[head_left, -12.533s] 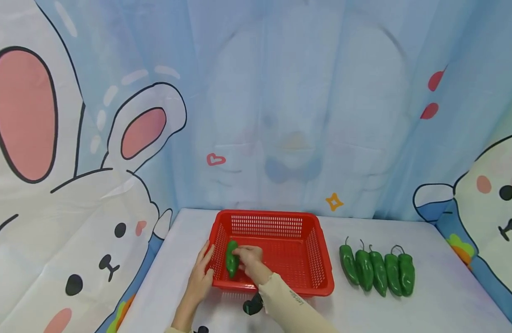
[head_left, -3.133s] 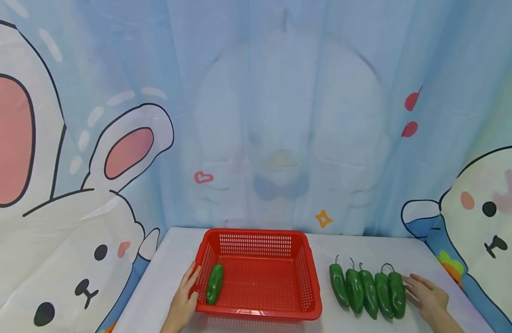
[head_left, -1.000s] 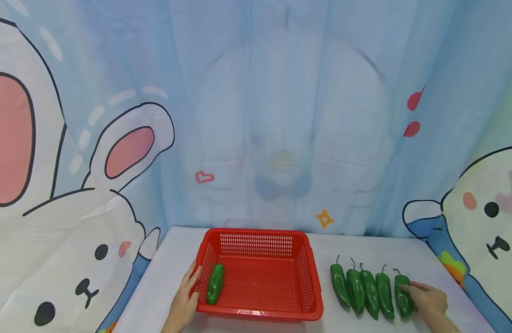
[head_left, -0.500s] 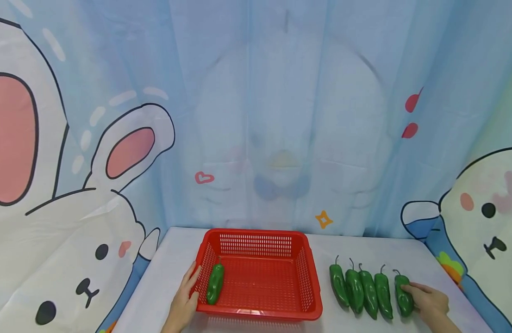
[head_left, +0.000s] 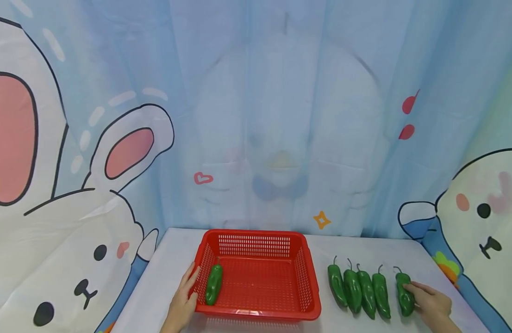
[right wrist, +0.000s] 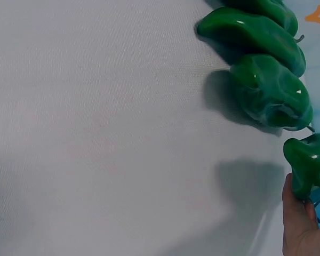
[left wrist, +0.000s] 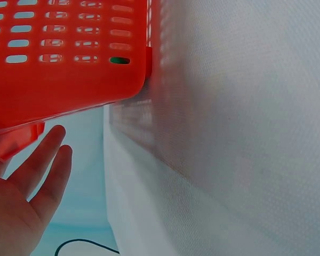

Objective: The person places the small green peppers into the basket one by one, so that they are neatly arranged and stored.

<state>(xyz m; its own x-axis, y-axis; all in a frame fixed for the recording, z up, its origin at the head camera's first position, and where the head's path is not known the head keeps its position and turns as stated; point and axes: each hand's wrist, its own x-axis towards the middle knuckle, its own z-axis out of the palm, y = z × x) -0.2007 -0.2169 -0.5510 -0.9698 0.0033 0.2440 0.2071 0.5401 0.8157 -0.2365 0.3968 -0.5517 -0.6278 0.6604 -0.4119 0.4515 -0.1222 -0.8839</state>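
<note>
A red plastic basket (head_left: 256,314) stands on the table, with one green pepper (head_left: 214,284) lying along its left wall. My left hand (head_left: 182,298) rests on the basket's left rim; its fingers are extended in the left wrist view, where the thumb is mostly hidden. To the right of the basket, my right hand (head_left: 432,303) pinches the rightmost green pepper (head_left: 403,293) between thumb and fingers. That held pepper (right wrist: 312,162) shows above the white cloth in the right wrist view, apart from its neighbours. Several more green peppers (head_left: 352,291) lie side by side, stems pointing away.
White cloth (head_left: 322,319) covers the table. Behind it hangs a pale blue curtain (head_left: 281,115) printed with cartoon animals. The basket's side wall (left wrist: 69,90) has rows of slots, seen close up in the left wrist view.
My right hand has left the pepper in the basket and moved right to the row. It has taken the end pepper and drawn it a little away. My left hand stays at the basket.
</note>
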